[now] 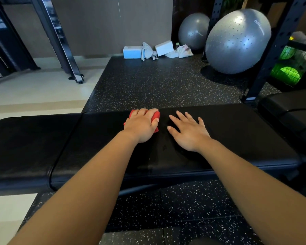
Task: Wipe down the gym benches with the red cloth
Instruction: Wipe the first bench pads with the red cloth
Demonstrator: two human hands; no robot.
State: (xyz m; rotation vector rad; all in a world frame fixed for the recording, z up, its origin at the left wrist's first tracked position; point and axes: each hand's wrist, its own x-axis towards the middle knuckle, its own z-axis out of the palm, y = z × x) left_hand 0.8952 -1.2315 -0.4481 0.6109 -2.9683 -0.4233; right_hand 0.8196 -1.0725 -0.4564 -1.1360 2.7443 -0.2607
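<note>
Nearest the camera, black speckled rubber flooring (184,209) is seen beneath two bare forearms that are extended forward over it.

A black padded gym bench (245,142) is positioned crosswise beyond the flooring. Its surface is divided by a seam into a shorter pad on the left and a longer pad on the right. Both hands are placed on the longer pad.

The right hand (189,132) is laid palm down on the pad, with the fingers straight and spread apart. Nothing is held in it.

The left hand (141,125) is located just beside the right hand, close to the far edge of the bench. Its fingers are curled over the red cloth (156,115), which is bunched up and pressed against the pad. Most of the cloth is covered by the hand; red fabric is exposed at the fingertips and at the left side of the hand.

A second black bench (290,106) is partly visible at the right edge, behind a black perforated rack upright (276,53).

Farther back, two grey exercise balls (237,43) are stored on the flooring. A blue foam block (132,52) and a white foam block (163,48) are set against the wall. Green balls (288,73) are held in a wire basket at far right.
</note>
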